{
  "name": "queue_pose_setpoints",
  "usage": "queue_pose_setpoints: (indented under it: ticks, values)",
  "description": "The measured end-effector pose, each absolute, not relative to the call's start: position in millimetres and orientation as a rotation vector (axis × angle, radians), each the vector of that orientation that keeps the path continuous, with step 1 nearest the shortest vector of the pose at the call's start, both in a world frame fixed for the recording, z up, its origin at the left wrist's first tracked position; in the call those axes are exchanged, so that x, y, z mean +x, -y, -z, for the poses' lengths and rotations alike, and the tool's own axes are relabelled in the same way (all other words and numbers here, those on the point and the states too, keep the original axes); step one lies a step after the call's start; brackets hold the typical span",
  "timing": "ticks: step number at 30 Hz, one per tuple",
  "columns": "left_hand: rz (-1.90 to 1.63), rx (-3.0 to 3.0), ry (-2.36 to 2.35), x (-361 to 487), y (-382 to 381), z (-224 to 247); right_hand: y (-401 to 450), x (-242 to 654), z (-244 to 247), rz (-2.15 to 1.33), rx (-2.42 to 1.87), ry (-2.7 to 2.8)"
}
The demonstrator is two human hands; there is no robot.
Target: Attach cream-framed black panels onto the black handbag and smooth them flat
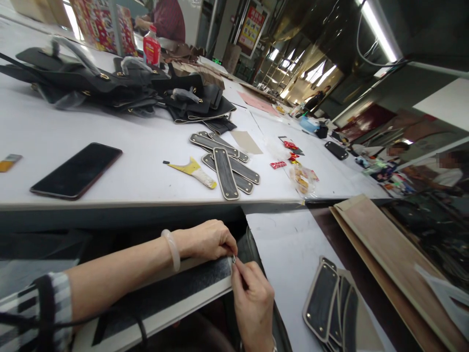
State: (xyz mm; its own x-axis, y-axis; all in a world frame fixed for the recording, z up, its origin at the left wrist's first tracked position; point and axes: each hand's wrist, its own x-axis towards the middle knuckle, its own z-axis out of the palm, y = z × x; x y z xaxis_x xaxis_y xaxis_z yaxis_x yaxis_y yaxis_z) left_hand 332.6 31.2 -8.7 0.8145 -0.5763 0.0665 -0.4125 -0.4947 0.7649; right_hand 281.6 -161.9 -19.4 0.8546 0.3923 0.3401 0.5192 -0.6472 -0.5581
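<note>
A long black panel with pale cream edges [176,293] lies slanted below the table edge, close to my body. My left hand [208,239] reaches over it, fingers bent and closed at its far right corner. At that same corner my right hand [254,298] pinches with thumb and forefinger. A small shiny metal piece [233,259] shows between the fingertips of both hands. Exactly what each hand grips is partly hidden by the fingers. A thin black cord crosses over my left forearm and the panel.
Black strips with pale borders and rivets [226,173] lie piled on the white table, with more [322,300] at lower right. Nearby are yellow-handled snips [192,171], a phone [76,170], black bags [91,83] and a red-labelled bottle [151,46]. People sit farther off.
</note>
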Motion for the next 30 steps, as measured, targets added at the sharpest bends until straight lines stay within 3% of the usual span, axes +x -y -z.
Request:
queue_pose_setpoints:
  ticks: [16,22,24,30]
  values:
    - [0.192,2.153,0.760,323.9,-31.2,11.1,164.0,279.0,15.4,0.152,-2.376,0.732]
    - [0.191,2.169,0.791,325.0,-26.9,3.4,161.9,275.5,11.7,0.281,-2.509,1.063]
    - [0.203,2.178,0.797,324.5,-25.9,1.7,161.4,279.0,3.8,0.159,-2.483,1.047]
    - [0.373,2.202,0.701,328.9,-25.9,-4.7,168.2,311.7,0.4,-0.623,-1.963,0.203]
